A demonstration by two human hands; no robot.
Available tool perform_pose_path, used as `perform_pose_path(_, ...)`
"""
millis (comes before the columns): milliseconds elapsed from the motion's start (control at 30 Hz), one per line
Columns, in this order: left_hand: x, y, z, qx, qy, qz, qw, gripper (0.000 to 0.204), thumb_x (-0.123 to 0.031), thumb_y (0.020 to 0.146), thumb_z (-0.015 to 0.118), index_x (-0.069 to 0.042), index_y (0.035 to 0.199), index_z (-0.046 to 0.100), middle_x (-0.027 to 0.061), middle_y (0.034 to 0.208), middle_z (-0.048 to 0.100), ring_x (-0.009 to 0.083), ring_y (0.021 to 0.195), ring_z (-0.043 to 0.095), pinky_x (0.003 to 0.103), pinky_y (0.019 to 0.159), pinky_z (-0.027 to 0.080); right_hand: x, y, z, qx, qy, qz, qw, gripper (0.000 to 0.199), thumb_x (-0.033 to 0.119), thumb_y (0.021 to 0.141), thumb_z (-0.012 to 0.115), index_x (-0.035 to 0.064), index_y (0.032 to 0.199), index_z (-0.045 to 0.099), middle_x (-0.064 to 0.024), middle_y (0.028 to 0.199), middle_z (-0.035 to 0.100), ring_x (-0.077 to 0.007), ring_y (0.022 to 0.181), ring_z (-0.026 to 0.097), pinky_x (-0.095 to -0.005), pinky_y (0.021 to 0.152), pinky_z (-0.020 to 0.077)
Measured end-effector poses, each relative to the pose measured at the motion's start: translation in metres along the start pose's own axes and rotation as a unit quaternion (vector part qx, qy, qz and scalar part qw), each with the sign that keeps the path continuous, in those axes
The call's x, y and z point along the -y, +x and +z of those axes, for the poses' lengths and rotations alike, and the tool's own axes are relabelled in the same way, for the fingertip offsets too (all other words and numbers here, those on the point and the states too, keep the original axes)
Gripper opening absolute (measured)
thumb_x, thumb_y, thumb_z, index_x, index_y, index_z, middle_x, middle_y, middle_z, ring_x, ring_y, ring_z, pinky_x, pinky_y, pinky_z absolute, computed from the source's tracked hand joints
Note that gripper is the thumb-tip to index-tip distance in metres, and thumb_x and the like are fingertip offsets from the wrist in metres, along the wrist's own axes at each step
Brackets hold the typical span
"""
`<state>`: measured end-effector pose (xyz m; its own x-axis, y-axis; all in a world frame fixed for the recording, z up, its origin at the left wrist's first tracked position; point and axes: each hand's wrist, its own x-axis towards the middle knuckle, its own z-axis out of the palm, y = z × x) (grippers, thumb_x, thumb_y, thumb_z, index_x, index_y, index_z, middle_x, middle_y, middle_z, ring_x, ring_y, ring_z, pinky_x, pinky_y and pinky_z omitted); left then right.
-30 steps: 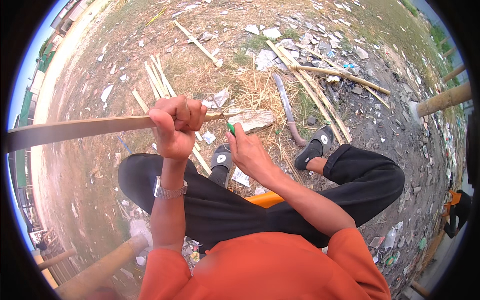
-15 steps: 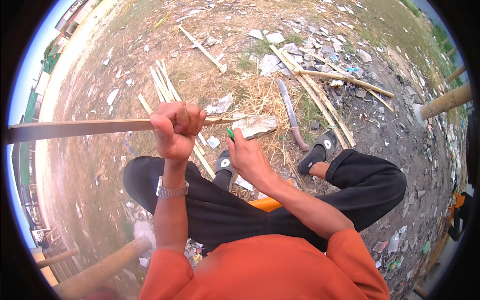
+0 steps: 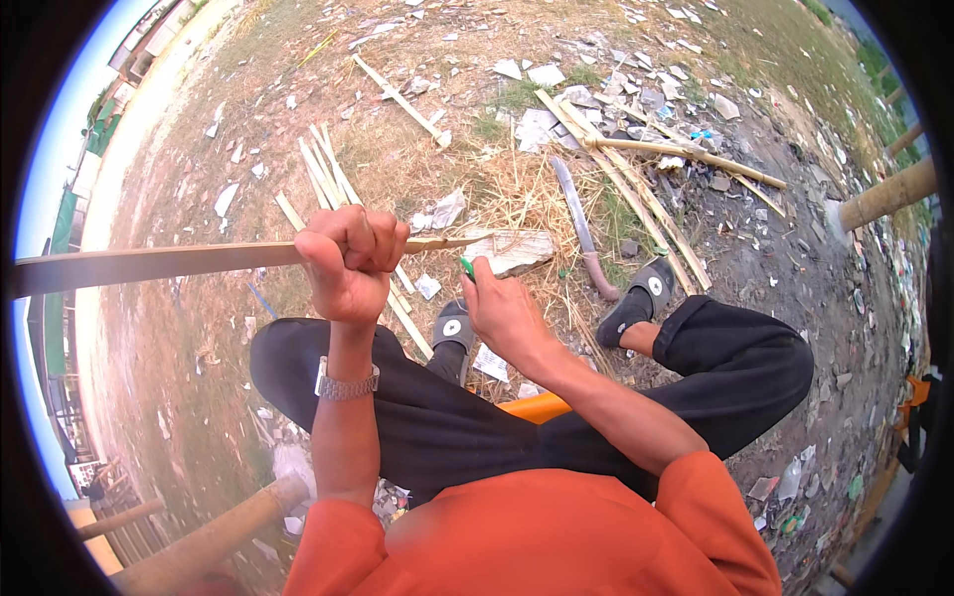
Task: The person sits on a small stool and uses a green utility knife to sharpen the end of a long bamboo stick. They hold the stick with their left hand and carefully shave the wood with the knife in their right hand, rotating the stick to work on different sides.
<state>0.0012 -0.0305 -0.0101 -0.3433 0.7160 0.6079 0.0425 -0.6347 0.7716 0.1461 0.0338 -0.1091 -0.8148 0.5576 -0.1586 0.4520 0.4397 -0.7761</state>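
My left hand (image 3: 353, 258) is closed in a fist around a long bamboo strip (image 3: 159, 263), held level. The strip runs off to the far left, and its pointed, splintered end sticks out to the right of the fist. Just below that end, my right hand (image 3: 505, 316) is closed on a small tool with a green handle (image 3: 467, 268); most of it is hidden by the fingers, so its kind cannot be told. A flat wooden block (image 3: 517, 251) lies on the ground behind the strip's tip. Beyond my right hand rests a machete (image 3: 573, 209) with a brownish handle.
Split bamboo strips (image 3: 636, 194) lie at the right, with more strips (image 3: 323, 164) at the left. Straw shavings (image 3: 517, 199) and broken tile pieces (image 3: 542, 129) litter the ground. Bamboo poles (image 3: 884, 196) stand at the right edge and lower left. An orange seat (image 3: 537, 408) shows between my legs.
My right hand with the green-handled tool has shifted slightly right and nearer to me. The strip's pointed end reaches a little farther right. My left hand keeps its grip.
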Motion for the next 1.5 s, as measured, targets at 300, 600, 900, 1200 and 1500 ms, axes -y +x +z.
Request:
perform_pose_path(300, 0.002, 0.0, -0.001, -0.014, -0.017, -0.009, 1.0, 0.063, -0.061, 0.092, 0.035, -0.01, 0.057, 0.024, -0.0054, 0.052, 0.015, 0.0075, 0.042, 0.015, 0.025, 0.04, 0.014, -0.031, 0.011, 0.021, -0.046, 0.015, -0.007, 0.999, 0.024, 0.023, 0.095, 0.045, -0.0003, 0.096, 0.042, -0.0299, 0.064, 0.057, -0.0502, 0.064, 0.056, -0.0572, 0.059, 0.043)
perform_pose_path(600, 0.003, 0.001, -0.004, -0.013, -0.014, -0.004, 1.0, 0.059, -0.06, 0.094, 0.032, -0.012, 0.06, 0.024, -0.0049, 0.049, 0.019, 0.0075, 0.042, 0.011, 0.027, 0.041, 0.013, -0.049, 0.023, 0.038, -0.028, -0.007, 0.008, 1.0, 0.024, 0.023, 0.095, 0.045, -0.0001, 0.099, 0.042, -0.0315, 0.071, 0.059, -0.0501, 0.073, 0.059, -0.0572, 0.065, 0.0464)
perform_pose_path(900, 0.005, 0.005, -0.001, -0.013, -0.004, 0.0, 1.0, 0.06, -0.061, 0.093, 0.031, -0.012, 0.06, 0.024, -0.0052, 0.05, 0.018, 0.0072, 0.042, 0.011, 0.027, 0.041, 0.013, -0.083, 0.027, 0.054, -0.039, -0.008, 0.036, 0.999, 0.026, 0.026, 0.095, 0.045, 0.0008, 0.098, 0.044, -0.0281, 0.073, 0.06, -0.0468, 0.073, 0.06, -0.0552, 0.064, 0.0456)
perform_pose_path(1200, 0.005, 0.004, -0.001, -0.044, -0.004, -0.003, 0.999, 0.059, -0.062, 0.093, 0.031, -0.013, 0.061, 0.024, -0.005, 0.051, 0.018, 0.0075, 0.044, 0.011, 0.026, 0.042, 0.013, -0.092, 0.038, 0.064, -0.082, -0.016, 0.03, 0.996, 0.024, 0.024, 0.095, 0.045, 0.0001, 0.099, 0.045, -0.0264, 0.064, 0.059, -0.0479, 0.064, 0.058, -0.055, 0.058, 0.0453)
perform_pose_path(1500, 0.008, 0.009, 0.012, -0.276, 0.038, 0.038, 0.96, 0.058, -0.06, 0.094, 0.032, -0.014, 0.06, 0.023, -0.0054, 0.049, 0.017, 0.0065, 0.044, 0.009, 0.025, 0.041, 0.01, 0.012, 0.016, 0.024, -0.085, 0.174, -0.1, 0.976, 0.02, 0.017, 0.094, 0.045, -0.0019, 0.1, 0.038, -0.0288, 0.062, 0.055, -0.049, 0.061, 0.055, -0.0546, 0.056, 0.042)
